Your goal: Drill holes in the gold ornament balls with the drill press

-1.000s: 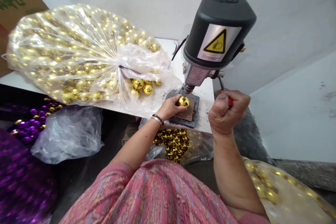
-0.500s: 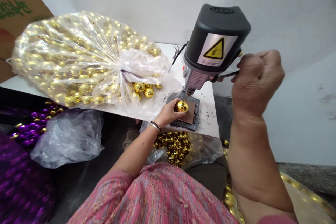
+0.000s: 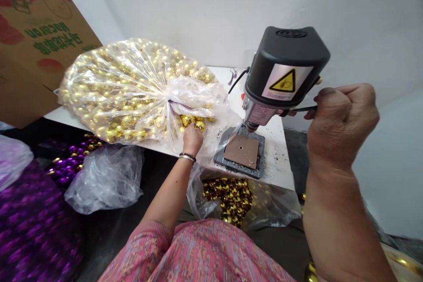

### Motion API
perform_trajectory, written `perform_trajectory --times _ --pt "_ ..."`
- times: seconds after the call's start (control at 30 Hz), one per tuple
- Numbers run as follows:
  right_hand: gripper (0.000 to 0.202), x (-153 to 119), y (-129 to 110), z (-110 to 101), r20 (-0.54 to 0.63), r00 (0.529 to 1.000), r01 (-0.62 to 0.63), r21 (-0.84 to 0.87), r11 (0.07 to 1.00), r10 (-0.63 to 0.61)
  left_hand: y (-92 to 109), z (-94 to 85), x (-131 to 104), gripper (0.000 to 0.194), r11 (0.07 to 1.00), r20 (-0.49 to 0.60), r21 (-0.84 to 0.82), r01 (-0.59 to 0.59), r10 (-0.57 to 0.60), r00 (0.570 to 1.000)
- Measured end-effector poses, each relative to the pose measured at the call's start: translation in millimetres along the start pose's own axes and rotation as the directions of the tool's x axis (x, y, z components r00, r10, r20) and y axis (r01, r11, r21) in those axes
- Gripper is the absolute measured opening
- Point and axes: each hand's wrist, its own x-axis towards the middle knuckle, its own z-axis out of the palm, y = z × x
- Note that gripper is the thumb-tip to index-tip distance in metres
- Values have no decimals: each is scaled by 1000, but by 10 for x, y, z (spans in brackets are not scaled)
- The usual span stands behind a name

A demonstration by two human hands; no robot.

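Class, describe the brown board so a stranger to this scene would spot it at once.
Find the black-topped drill press on the white table. Below its drilling end sits a dark grey base. The brown board lies flat on that base, its brown colour and small round hole setting it apart.

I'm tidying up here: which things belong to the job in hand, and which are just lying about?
Seemingly in use:
drill press, its lever in the right hand
gold balls, the left hand at them
their clear bag
brown board

Probably just lying about:
carton
purple balls
crumpled plastic
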Motion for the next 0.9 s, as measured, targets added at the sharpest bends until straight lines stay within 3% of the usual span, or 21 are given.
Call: perform_trajectory --times 0.17,0.4,0.5,0.53,0.6,0.67,0.73,0.8,0.9 --pt "29 -67 -98 -5 -40 999 13 18 1000 -12 -78 122 173 15 993 20 -15 114 -114 993" --pt "33 -128 -126 -30 -44 998 49 -17 999 -50 -26 249 262 43 987 70 -86 134 -129 989" --pt "34 -153 -110 -43 -33 997 70 -40 997 -71 -7 223 172 49 969 40 -229 93 -86 995" --pt "34 -162 -103 -45 -30 997 75 -42 996 -76 -3 194 111 51 937 54 -336 93 -79 995" --pt "34 -180 -93 -42 -29 996 84 -38 996 -85 0 114 -49 50 788 186 -591 173 -75 980" --pt "33 -194 -95 -32 -46 995 91 -30 995 -92 -1 24 -231 43 562 398 -748 352 -44 916" --pt "30 -188 -110 -23 -77 992 100 -25 995 -102 -7 -45 -392 38 385 544 -776 500 6 839" --pt "27 -137 -130 -19 -77 992 98 -30 995 -100 -16 -76 -508 37 294 603 -768 569 32 797" --pt "27 59 -114 -13 34 999 43 -50 998 -41 -29 -50 -592 47 255 614 -770 585 50 787"
